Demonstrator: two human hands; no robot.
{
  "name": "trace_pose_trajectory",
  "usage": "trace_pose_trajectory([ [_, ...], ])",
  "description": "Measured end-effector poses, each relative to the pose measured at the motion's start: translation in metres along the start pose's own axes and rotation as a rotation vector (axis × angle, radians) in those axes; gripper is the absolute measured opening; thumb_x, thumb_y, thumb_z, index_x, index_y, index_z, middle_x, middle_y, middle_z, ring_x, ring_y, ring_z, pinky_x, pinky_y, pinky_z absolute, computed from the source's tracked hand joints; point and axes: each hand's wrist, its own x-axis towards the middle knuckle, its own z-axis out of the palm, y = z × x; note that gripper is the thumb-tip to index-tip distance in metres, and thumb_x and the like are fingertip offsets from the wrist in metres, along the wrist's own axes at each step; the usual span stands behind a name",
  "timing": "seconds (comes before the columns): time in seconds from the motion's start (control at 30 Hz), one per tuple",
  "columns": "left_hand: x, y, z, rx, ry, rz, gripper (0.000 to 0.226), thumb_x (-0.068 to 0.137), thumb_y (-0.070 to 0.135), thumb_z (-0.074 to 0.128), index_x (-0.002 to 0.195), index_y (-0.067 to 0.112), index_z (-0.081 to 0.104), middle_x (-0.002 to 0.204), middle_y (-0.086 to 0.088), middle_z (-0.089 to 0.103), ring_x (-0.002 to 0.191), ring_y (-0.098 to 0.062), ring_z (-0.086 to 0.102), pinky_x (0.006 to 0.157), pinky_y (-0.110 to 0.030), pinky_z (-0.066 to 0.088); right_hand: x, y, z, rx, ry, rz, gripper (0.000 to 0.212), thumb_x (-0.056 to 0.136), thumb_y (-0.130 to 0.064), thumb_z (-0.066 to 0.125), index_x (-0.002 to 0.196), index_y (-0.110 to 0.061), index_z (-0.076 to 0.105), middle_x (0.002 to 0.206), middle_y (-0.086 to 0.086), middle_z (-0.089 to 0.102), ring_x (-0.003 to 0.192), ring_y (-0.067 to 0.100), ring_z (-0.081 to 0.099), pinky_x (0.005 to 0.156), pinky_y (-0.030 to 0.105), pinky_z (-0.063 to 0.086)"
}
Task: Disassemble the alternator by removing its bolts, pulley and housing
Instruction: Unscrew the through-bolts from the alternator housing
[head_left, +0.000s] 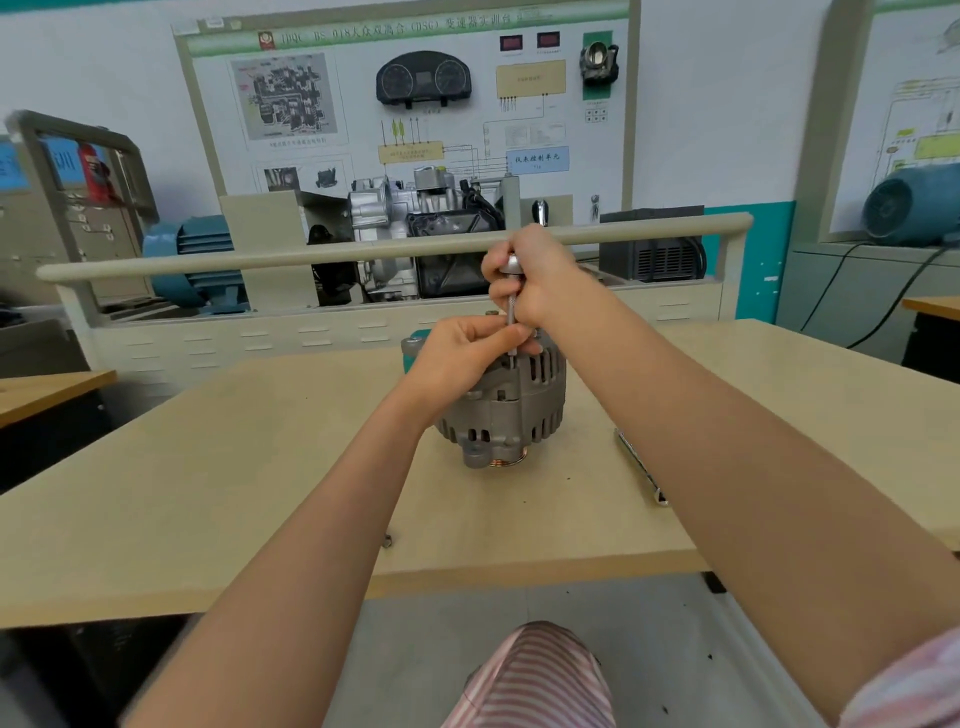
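At the far left a blue electric motor (192, 260) sits behind a pale rail (363, 249), well back from the light wooden worktable (208, 467). A small dark bolt-like piece (387, 540) lies on the table near its front edge, apart from everything else.

The left hand (457, 353) reaches in over the table, its fingers curled and pinching the lower end of a slim silver metal driver tool (511, 312) just where it meets the top of the work. Under that hand stands the grey cast-metal alternator (511, 410), in the middle of the table, its slotted housing upright and a copper-coloured ring showing at its near bottom edge. A teal part (415, 345) peeks out behind it, touching its far left side.

The right hand (535, 275) is wrapped round the tool's upper end, fingers closed on the rounded silver knob, holding the shaft roughly vertical over the alternator's top.

To the right of the alternator a long silver wrench-like tool (641, 467) lies flat on the table, partly hidden by the right forearm. A second blue motor (909, 202) sits at the far right.
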Motion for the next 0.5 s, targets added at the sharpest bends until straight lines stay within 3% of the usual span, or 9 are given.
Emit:
trace_pose_trajectory([
  [0.1,0.000,-0.001,0.001,0.026,0.037,0.018,0.021,0.092,0.017,0.059,0.080,0.029,0.071,0.073,0.015,0.072,0.074,0.002,0.067,0.077,-0.020,0.050,0.000,0.012,0.005,0.030,0.311,-0.308,0.018,0.093,-0.002,0.033,0.106,-0.004,0.045,0.054,0.003,0.046,0.037,0.008,0.041,0.029,0.015,0.023],
  [0.17,-0.001,0.000,0.002,0.034,0.053,0.014,0.022,0.092,0.018,0.059,0.078,0.030,0.071,0.071,0.017,0.071,0.073,0.003,0.066,0.077,-0.022,0.048,-0.002,0.012,0.006,0.017,0.305,-0.305,0.013,0.095,-0.004,0.033,0.097,-0.004,0.046,0.056,0.003,0.045,0.036,0.007,0.040,0.030,0.015,0.022],
  [0.27,-0.002,0.004,0.002,0.016,0.019,-0.014,0.021,0.091,0.022,0.060,0.076,0.027,0.073,0.077,0.012,0.074,0.078,-0.001,0.068,0.083,-0.026,0.049,-0.003,0.003,0.004,-0.079,0.123,-0.091,0.021,0.097,-0.009,0.028,0.079,-0.012,0.039,0.052,0.000,0.041,0.028,0.004,0.035,0.029,0.015,0.017],
  [0.37,-0.001,0.005,0.001,0.003,0.000,-0.064,0.017,0.091,0.024,0.060,0.082,0.024,0.075,0.089,0.006,0.075,0.095,-0.012,0.068,0.098,-0.035,0.048,0.002,-0.005,0.001,-0.183,-0.158,0.131,0.022,0.096,-0.006,0.027,0.093,-0.007,0.049,0.043,-0.006,0.040,0.028,0.002,0.034,0.028,0.013,0.016],
  [0.5,-0.001,0.004,0.000,0.011,-0.010,-0.056,0.016,0.091,0.024,0.061,0.087,0.020,0.076,0.092,0.004,0.075,0.097,-0.013,0.067,0.100,-0.035,0.047,0.001,-0.010,-0.005,-0.179,-0.375,0.279,0.026,0.099,-0.008,0.031,0.107,0.000,0.053,0.043,-0.010,0.039,0.028,0.002,0.031,0.028,0.012,0.017],
])
